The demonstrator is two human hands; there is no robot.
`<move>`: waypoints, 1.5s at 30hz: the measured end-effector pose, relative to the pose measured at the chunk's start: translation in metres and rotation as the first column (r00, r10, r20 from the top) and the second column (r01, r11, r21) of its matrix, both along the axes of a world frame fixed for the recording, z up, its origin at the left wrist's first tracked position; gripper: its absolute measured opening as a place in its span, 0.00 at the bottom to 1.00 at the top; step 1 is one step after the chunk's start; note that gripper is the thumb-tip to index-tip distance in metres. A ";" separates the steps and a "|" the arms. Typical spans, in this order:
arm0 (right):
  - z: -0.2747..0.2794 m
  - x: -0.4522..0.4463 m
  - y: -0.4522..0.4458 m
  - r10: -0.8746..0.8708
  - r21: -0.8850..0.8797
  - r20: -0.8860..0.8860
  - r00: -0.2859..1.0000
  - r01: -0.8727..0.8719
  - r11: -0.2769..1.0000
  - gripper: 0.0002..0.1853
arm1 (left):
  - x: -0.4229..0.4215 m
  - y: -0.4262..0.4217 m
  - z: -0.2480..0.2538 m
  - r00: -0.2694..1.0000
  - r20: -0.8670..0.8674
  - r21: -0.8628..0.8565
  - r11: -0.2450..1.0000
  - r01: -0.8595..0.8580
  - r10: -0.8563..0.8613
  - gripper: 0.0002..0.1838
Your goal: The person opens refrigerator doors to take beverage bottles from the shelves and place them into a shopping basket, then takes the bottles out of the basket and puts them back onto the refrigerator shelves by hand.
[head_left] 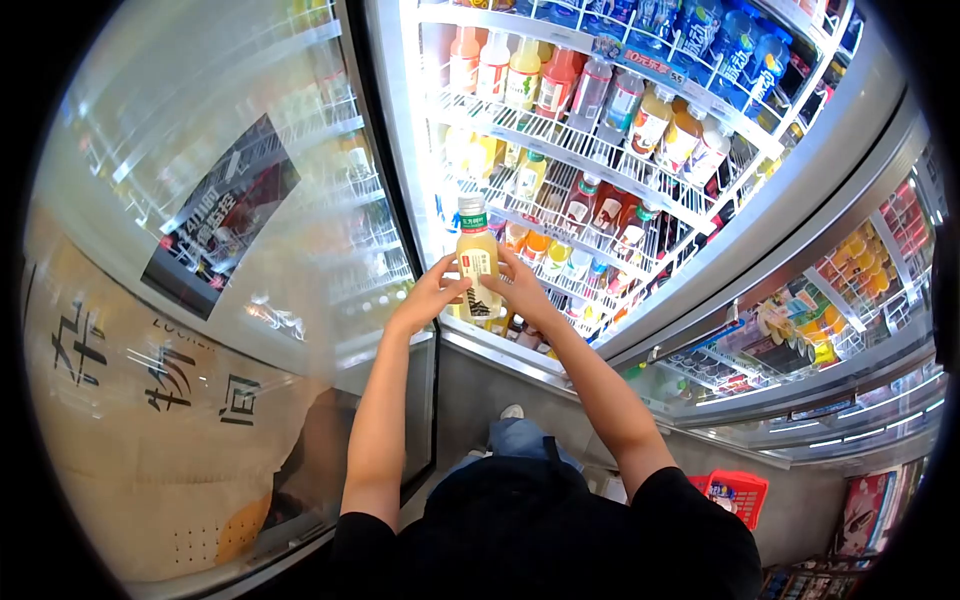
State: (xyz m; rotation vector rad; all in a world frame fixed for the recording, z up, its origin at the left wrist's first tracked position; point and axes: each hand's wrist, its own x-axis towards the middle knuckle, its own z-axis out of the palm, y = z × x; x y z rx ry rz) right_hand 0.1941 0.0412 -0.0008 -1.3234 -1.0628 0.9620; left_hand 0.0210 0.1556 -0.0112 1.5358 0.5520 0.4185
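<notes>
Between my two hands, in front of the lit fridge shelves, a bottle of pale yellow drink (pixel 478 250) stands upright with its white cap at the top and a green band at its neck. My left hand (pixel 432 293) grips it from the left side, thumb across the label. From the right, my right hand (pixel 522 290) closes on it too, thumb on the lower label. The fingers behind the bottle are hidden. Just beyond it, wire shelves (pixel 580 140) carry rows of drink bottles.
An open glass door (pixel 335 250) stands on my left, reflecting shelves. Blue bottles (pixel 700 35) fill the upper shelf. To my right is another glass-fronted fridge (pixel 800 310). A red basket (pixel 745 495) with something inside sits on the grey floor (pixel 470 375) at the lower right.
</notes>
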 end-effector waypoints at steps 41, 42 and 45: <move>-0.056 0.136 0.320 -0.412 0.578 0.528 0.743 0.041 0.815 0.37 | 0.205 0.245 -0.092 0.659 0.343 0.377 0.544 -0.749 0.670 0.35; -0.062 0.139 0.326 -0.414 0.577 0.528 0.741 0.045 0.816 0.37 | 0.208 0.249 -0.094 0.662 0.341 0.376 0.549 -0.746 0.667 0.35; -0.070 0.144 0.340 -0.376 0.576 0.475 0.795 0.042 0.816 0.38 | 0.215 0.258 -0.105 0.634 0.305 0.425 0.494 -0.758 0.711 0.35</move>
